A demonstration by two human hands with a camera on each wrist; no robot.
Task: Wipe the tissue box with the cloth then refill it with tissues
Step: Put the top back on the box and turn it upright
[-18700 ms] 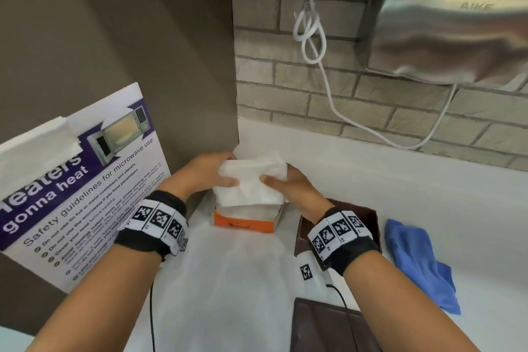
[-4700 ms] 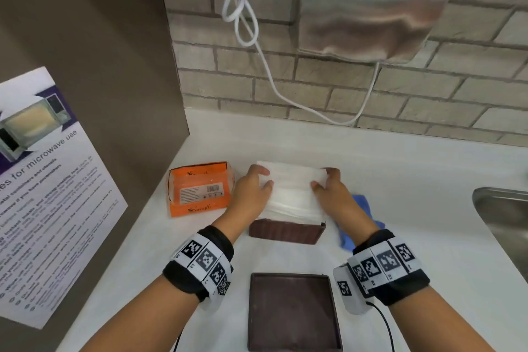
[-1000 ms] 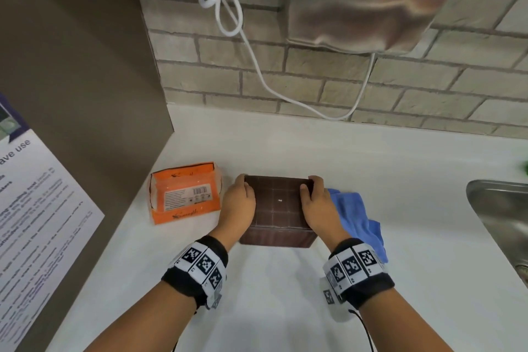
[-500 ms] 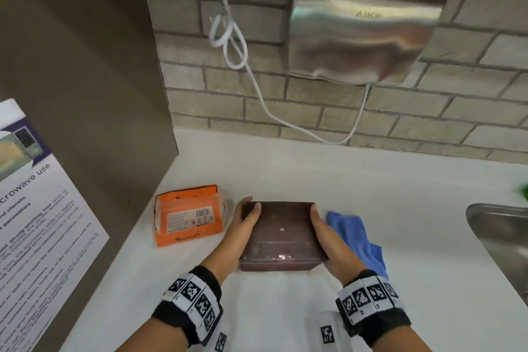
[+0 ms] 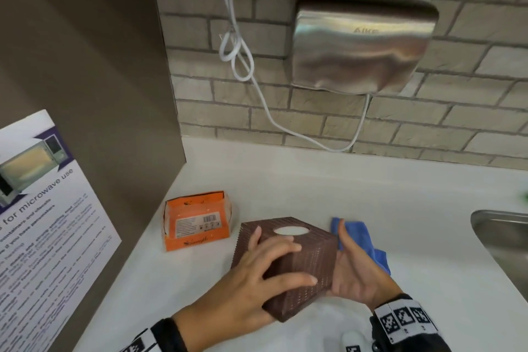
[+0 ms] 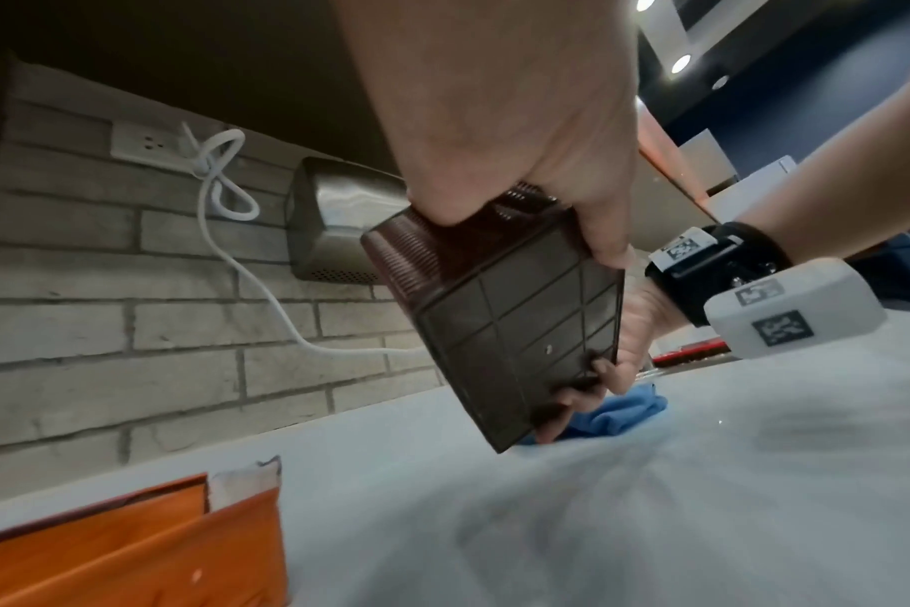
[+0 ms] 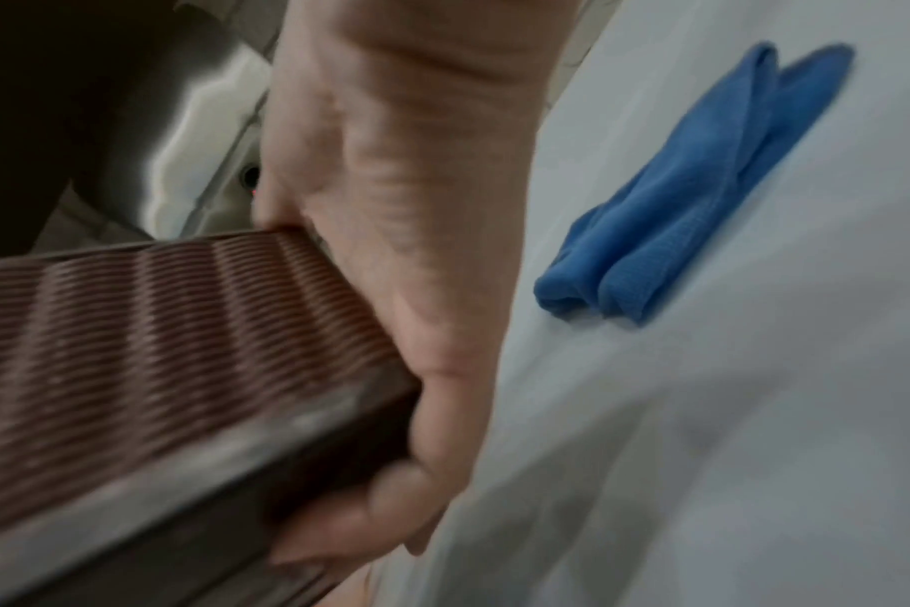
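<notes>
The brown ribbed tissue box (image 5: 317, 260) is lifted off the white counter (image 5: 428, 280) and tilted, one corner pointing down. Its round top opening faces up and shows white tissue (image 5: 290, 230). My left hand (image 5: 257, 280) grips the near side, fingers spread over it. My right hand (image 5: 354, 274) holds the right side, fingers curled under the gridded base (image 6: 520, 328). In the right wrist view, the right hand (image 7: 417, 205) clasps the box's edge (image 7: 157, 328). The blue cloth (image 5: 363, 240) lies crumpled on the counter just behind my right hand.
An opened orange tissue pack (image 5: 197, 220) lies left of the box near a brown side wall. A steel hand dryer (image 5: 357, 46) and its white cable (image 5: 245, 66) hang on the brick wall. A steel sink (image 5: 508, 237) is at the right. A microwave poster (image 5: 43, 208) hangs at left.
The box lay base-up on the counter between my hands; now it is turned opening-up, lifted and tilted, with my left hand over its near side and my right under it.
</notes>
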